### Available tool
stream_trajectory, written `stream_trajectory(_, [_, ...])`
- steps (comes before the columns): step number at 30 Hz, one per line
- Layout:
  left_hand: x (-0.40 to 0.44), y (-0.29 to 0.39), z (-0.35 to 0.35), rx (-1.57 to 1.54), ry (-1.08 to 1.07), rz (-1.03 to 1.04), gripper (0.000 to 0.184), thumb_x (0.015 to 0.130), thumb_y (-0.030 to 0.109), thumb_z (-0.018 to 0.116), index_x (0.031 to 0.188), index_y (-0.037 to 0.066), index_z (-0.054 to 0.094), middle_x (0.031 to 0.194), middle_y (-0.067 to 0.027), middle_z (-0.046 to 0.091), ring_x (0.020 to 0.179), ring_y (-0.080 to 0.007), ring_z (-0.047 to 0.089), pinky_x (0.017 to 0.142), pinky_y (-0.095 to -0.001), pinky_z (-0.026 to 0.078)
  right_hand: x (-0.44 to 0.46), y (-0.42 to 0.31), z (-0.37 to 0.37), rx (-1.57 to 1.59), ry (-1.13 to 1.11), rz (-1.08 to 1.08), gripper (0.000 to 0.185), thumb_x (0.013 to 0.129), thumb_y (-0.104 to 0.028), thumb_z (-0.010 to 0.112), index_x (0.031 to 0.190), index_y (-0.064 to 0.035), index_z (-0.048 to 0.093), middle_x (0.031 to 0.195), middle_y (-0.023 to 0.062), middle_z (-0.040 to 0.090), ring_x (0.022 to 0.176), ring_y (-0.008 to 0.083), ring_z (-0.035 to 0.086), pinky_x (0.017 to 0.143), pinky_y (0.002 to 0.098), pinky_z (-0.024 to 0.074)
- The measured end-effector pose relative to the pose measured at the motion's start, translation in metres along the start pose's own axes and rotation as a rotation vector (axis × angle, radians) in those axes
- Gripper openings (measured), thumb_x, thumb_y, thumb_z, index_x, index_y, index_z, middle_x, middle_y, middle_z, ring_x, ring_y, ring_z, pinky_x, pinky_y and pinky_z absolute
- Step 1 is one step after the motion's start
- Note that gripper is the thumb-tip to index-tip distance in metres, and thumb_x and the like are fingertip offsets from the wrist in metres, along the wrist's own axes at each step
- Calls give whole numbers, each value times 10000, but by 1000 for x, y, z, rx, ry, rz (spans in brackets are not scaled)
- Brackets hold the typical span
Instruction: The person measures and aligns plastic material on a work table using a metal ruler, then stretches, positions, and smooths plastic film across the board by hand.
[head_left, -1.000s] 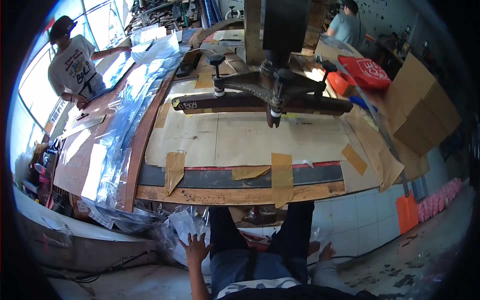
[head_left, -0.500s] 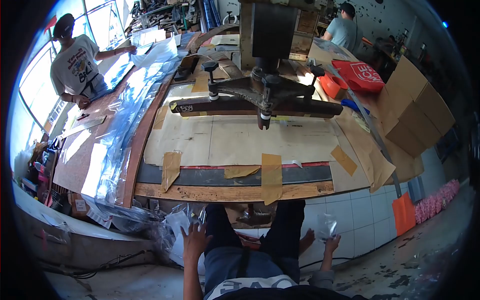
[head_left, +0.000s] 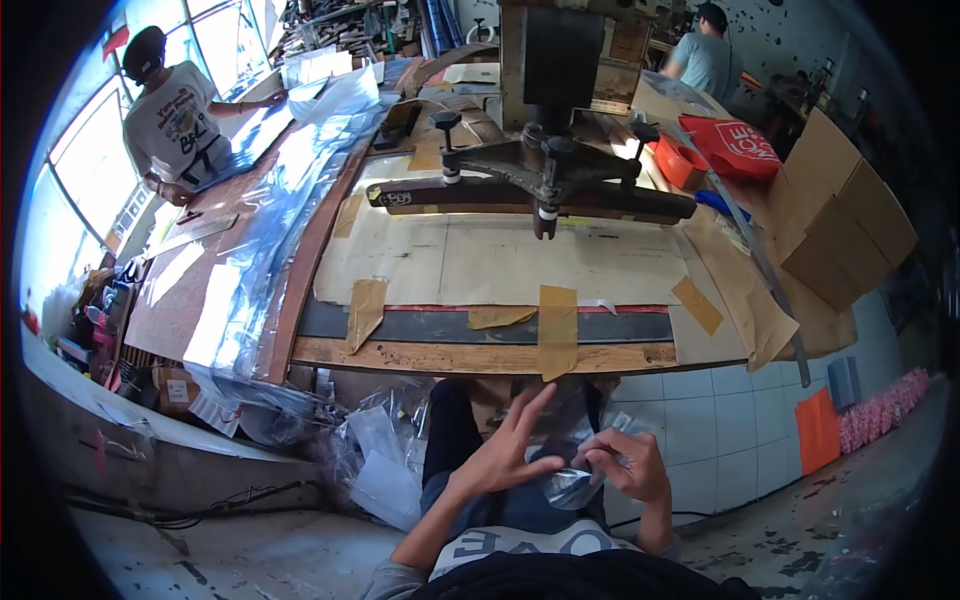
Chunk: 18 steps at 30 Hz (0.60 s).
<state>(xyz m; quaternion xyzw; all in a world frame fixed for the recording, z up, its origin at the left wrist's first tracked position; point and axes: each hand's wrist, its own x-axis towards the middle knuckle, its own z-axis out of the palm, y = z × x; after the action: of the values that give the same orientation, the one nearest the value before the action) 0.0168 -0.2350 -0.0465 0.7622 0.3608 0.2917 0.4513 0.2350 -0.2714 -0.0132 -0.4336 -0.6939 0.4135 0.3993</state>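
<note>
My right hand (head_left: 637,470) pinches a piece of thin clear plastic (head_left: 573,489), possibly a small bag, above my lap. The plastic is crumpled and shiny, and part of it blends with the dark trousers behind. Close to its left side is my left hand (head_left: 503,457), fingers spread and thumb pointing toward the plastic, with nothing in its grip. Just beyond both hands runs the wooden front edge (head_left: 470,355) of the work table. A black machine head with a long bar (head_left: 600,200) hangs over a pale board (head_left: 470,262) there.
Brown tape strips (head_left: 557,330) cross the table's front. Blue-tinted plastic sheeting (head_left: 290,215) covers the left table, where a person (head_left: 180,115) stands. Loose clear plastic (head_left: 385,450) lies beneath. A cardboard box (head_left: 835,215) and red bag (head_left: 730,148) are at right; another person (head_left: 703,60) is behind.
My right hand has brought the clear plastic from the right side in over my lap. My left hand has moved up and right toward it. The view has shifted slightly.
</note>
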Motion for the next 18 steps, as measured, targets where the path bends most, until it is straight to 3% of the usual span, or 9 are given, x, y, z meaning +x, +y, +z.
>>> stream_trajectory(1, [-4, -9, 0, 79, 119, 6, 939, 822, 383, 708, 1497, 112, 114, 1441, -253, 272, 1331, -393, 349, 1047, -445, 369, 3, -4, -2, 32, -29, -58, 74, 880, -45, 610, 935, -1, 632, 810, 91, 722, 527, 145, 653, 498, 225, 507])
stream_trajectory(4, [-33, -18, 11, -446, 362, -201, 912, 852, 381, 679, 1500, 107, 100, 1437, -235, 311, 1318, -339, 381, 1028, -423, 387, 9, -12, -1, 171, -31, -123, 77, 870, -27, 608, 940, -9, 634, 851, 102, 726, 532, 142, 655, 513, 225, 517])
stream_trajectory(6, [-58, -9, 3, -885, 266, -353, 859, 892, 367, 631, 1498, 89, 91, 1412, -227, 372, 1301, -330, 419, 1049, -429, 366, 14, -10, -1, 300, -148, -127, 187, 864, -28, 613, 1047, -30, 650, 889, 90, 728, 556, 133, 656, 540, 233, 531])
stream_trajectory(8, [-69, 7, -5, -1429, 37, -269, 850, 883, 320, 644, 1500, 107, 99, 1428, -245, 349, 1290, -344, 433, 1047, -444, 372, 18, -13, 2, 353, -300, -95, 248, 866, -43, 618, 1112, -49, 650, 898, 74, 729, 574, 128, 657, 553, 239, 536])
stream_trajectory(9, [-70, 17, -11, -1368, 118, -223, 848, 870, 290, 660, 1496, 113, 115, 1433, -254, 340, 1283, -345, 441, 1044, -447, 378, 19, -7, 6, 351, -393, -59, 301, 869, -53, 621, 1168, -80, 644, 896, 45, 730, 598, 124, 660, 565, 243, 538])
stream_trajectory(11, [-70, 41, -29, -1145, 335, -165, 864, 816, 234, 724, 1475, 121, 177, 1426, -273, 342, 1263, -343, 466, 1027, -450, 398, 27, 0, 19, 213, -404, -233, 281, 894, -70, 603, 1175, -69, 621, 874, 52, 729, 608, 123, 663, 576, 250, 539])
stream_trajectory(12, [-71, 33, -32, -1116, 486, -22, 856, 807, 125, 725, 1464, 124, 176, 1401, -263, 375, 1227, -324, 504, 966, -405, 468, 30, 2, 26, 234, -397, -237, 274, 906, -77, 591, 1179, -59, 606, 869, 69, 728, 612, 127, 669, 582, 253, 541])
stream_trajectory(16, [-19, 35, -62, -640, 907, 124, 835, 846, -77, 609, 1455, 138, 80, 1341, -254, 436, 1158, -288, 564, 864, -320, 548, 33, 0, 46, 349, -40, 50, 234, 941, -98, 548, 1160, -20, 569, 859, 116, 724, 629, 147, 687, 592, 250, 541])
stream_trajectory(18, [12, 36, -77, -644, 854, 143, 796, 875, -68, 577, 1450, 130, 62, 1301, -259, 478, 1167, -296, 561, 893, -348, 540, 44, -2, 50, 290, 98, 34, 218, 951, -99, 531, 1145, -4, 558, 849, 127, 722, 633, 155, 693, 593, 241, 539])
